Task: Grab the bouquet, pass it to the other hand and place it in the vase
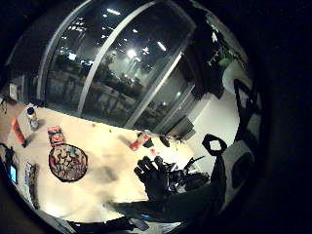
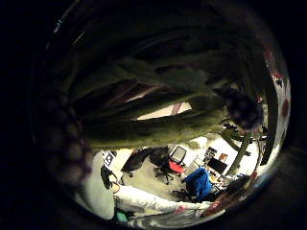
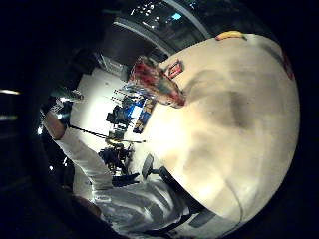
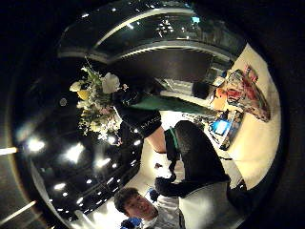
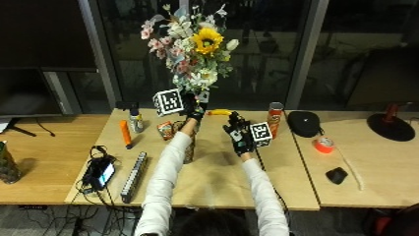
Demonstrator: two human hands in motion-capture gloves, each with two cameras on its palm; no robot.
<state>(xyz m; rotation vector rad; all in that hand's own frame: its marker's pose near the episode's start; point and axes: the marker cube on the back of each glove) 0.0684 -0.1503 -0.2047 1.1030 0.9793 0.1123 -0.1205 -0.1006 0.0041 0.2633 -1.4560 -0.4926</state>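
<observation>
Dark windows behind a wooden table (image 5: 216,182), seen from above and behind.

Item 1: bouquet (image 5: 190,46), sunflower among pale and pink blooms, upper centre of the frame, raised well above the table.

Item 2: left hand (image 5: 193,109), fingers curled round the bouquet's stems; grip clamped on the bouquet. Green stems and leaves fill its thumb-side palm view.

Item 3: right hand (image 5: 237,133), centre of frame, beside the left, fingers spread and straight, holding nothing.

Item 4: vase (image 5: 189,147), patterned, upright on the table, directly below the left forearm and partly hidden by it.

Item 5: sundries: orange tube (image 5: 124,132), red-lidded can (image 5: 275,118), roll of tape (image 5: 323,144).

Step in hand, as judged: bouquet lifted, hand-over apparently still pending. Next move calls for bringing the stems to the right hand, then lowering them stem-first into the vase mouth.
</observation>
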